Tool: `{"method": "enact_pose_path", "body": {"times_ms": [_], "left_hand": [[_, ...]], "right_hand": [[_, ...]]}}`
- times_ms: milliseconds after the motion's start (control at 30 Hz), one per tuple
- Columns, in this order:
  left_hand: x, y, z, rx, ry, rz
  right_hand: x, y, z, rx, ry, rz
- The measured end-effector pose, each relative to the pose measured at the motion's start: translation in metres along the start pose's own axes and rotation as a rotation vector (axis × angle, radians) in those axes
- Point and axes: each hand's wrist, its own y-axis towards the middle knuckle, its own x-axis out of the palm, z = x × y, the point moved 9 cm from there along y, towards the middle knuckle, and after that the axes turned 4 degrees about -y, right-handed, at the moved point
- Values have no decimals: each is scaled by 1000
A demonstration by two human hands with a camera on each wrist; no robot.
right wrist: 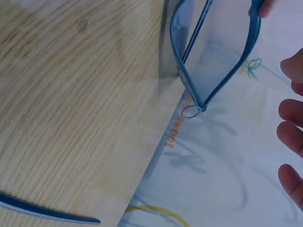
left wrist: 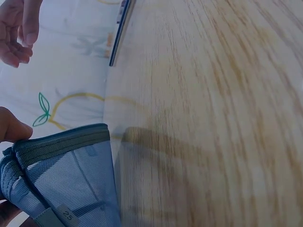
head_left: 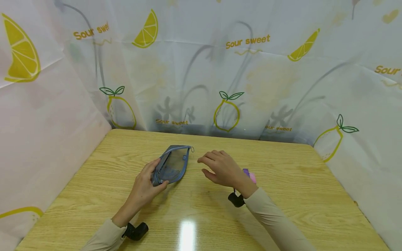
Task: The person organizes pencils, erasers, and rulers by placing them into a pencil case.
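My left hand point(head_left: 145, 186) grips the near left end of a blue-grey mesh zipper pouch point(head_left: 176, 162), thumb on one side and fingers on the other. The pouch's mouth gapes, as the right wrist view shows at its blue zipper edge point(right wrist: 239, 64), with a loop pull at the tip. A slim dark strip point(right wrist: 198, 30) lies inside; its kind is unclear. My right hand point(head_left: 221, 169) hovers to the right of the pouch, apart from it, its fingers loosely bent and holding nothing. In the left wrist view the mesh side point(left wrist: 75, 179) carries a small tag.
Purple and pink items point(head_left: 249, 175) lie on the wooden table point(head_left: 301, 195), partly hidden behind my right wrist. A thin blue-edged object point(right wrist: 49, 213) appears at the lower left of the right wrist view. A lemon-printed cloth point(head_left: 194, 69) hangs behind the table.
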Motion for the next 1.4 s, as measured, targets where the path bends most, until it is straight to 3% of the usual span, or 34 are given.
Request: {"method": "enact_pose_path", "body": {"times_ms": [233, 567, 800, 1400], "left_hand": [[0, 0, -1, -8, -4, -5], [0, 0, -2, -16, -2, -6], [0, 0, -1, 19, 7, 4], [-2, -3, 0, 11, 0, 16]], "right_hand": [[-6, -9, 8, 11, 33, 35], [-10, -26, 20, 33, 31, -3], [-11, -37, 25, 51, 36, -21], [-14, -65, 34, 82, 59, -10]]}}
